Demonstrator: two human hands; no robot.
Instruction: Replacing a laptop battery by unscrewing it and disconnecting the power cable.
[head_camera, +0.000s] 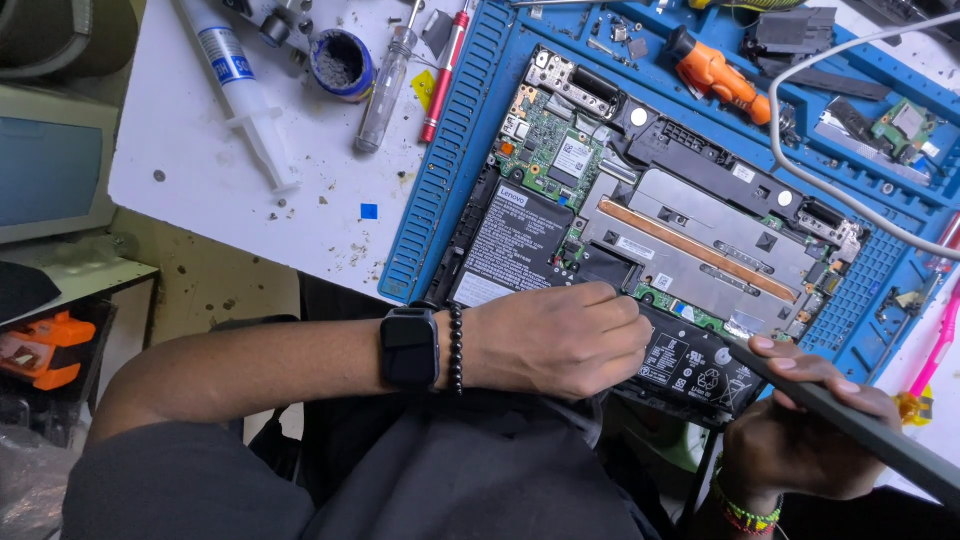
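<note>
An opened laptop lies bottom-up on a blue work mat, showing its green board, silver heat shield and black battery. My left hand, with a black watch and a bead bracelet on its wrist, rests on the laptop's near edge. Its fingers are curled together, their tips touching the area between battery and board. Whether they pinch anything is hidden. My right hand grips a thin grey cover panel, tilted at the laptop's near right corner.
On the white table left of the mat lie a syringe of paste, a round tin, a clear-handled screwdriver and a red one. An orange tool, small parts and a white cable sit on the mat's far side.
</note>
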